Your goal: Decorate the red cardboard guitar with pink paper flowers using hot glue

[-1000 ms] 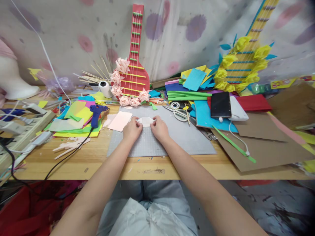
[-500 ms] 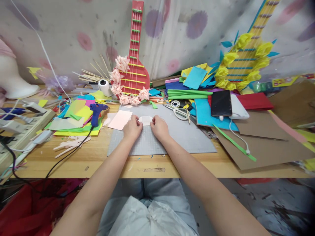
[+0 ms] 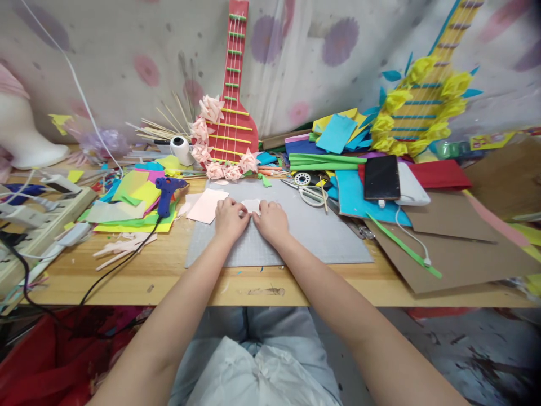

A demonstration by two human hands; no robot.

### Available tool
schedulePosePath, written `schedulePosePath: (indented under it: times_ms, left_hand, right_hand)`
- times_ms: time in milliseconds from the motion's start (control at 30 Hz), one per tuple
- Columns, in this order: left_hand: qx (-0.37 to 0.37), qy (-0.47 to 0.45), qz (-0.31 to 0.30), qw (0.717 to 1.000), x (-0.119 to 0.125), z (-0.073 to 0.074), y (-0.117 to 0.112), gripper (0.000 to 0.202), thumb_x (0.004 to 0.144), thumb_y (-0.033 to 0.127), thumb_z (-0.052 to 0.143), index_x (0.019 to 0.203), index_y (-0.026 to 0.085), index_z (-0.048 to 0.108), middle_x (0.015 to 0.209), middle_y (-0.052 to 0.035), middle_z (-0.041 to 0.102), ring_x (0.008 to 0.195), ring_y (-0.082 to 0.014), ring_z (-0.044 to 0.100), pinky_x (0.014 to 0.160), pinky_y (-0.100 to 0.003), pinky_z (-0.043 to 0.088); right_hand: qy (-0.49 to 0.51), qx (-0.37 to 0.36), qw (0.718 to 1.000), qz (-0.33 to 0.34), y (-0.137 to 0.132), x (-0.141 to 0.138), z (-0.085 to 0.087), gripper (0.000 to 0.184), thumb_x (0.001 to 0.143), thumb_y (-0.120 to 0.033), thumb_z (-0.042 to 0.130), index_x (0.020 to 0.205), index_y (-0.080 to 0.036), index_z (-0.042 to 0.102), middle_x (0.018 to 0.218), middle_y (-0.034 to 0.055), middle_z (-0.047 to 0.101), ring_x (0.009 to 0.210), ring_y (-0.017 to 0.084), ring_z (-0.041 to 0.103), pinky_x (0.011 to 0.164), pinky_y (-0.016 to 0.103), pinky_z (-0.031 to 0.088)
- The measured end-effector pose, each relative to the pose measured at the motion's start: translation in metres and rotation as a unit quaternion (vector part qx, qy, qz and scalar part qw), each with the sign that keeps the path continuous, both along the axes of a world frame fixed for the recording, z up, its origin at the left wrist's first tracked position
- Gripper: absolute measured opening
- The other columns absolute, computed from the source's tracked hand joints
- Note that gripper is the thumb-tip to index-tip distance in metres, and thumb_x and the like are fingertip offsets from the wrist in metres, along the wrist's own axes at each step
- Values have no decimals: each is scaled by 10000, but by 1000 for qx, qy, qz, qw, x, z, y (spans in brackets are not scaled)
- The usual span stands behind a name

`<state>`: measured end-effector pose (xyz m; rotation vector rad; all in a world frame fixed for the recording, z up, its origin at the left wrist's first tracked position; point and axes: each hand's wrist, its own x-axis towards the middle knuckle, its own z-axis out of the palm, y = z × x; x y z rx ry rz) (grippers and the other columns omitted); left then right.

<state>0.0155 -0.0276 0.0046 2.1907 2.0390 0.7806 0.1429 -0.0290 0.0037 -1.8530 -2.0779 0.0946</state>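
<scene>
Gripped from both sides: the small pale paper (image 3: 252,205)

I have the left hand (image 3: 231,221) and right hand (image 3: 271,222) curled inward, fingertips grasping it over the grey cutting mat (image 3: 321,237), forearms (image 3: 186,282) converging. Half a second ago the hands stood farther apart and more paper showed. It looks thin; the mat is flat, faintly gridded, with a smooth rectangular pink sheet (image 3: 208,206) beside the left hand.

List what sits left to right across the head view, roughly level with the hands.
Power strip → blue glue gun → pale pink sheet → left hand → small white paper → right hand → scissors → black-screened device.
</scene>
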Motion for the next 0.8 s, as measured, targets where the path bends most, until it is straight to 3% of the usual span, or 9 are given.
schedulePosePath:
  times_ms: [200,533,667,800]
  left_hand:
    - [-26,-29,3,999,-4,0,3,187,745,228,548,804,258,722,962,-68,548,1002,-249,432,897,-370,378]
    - [-24,-46,-20,998,-8,-2,3,296,731,115,496,881,254,710,944,-65,571,1002,-235,466,907,-370,400]
    - [-13,-102,-29,994,-12,-5,9,399,710,31,435,995,207,652,994,-72,550,994,-190,511,910,-320,426]
    - [-28,-132,-17,991,-14,0,20,419,719,-3,392,1025,185,607,1075,-83,534,1046,-169,519,930,-299,424]
  right_hand:
    - [17,-18,1000,-6,1,4,1,247,832,-140,405,1054,-132,514,997,154,576,934,248,503,781,332,376]
    - [68,-21,997,-5,2,7,0,286,813,-86,362,1059,-143,498,1017,143,554,911,228,503,790,324,379]
    - [166,0,986,5,7,14,-6,279,742,-87,393,990,-150,506,955,102,553,880,199,501,790,302,387]
    - [303,8,953,-3,12,21,-11,262,688,-102,375,911,-171,493,839,34,533,761,154,495,733,266,396]
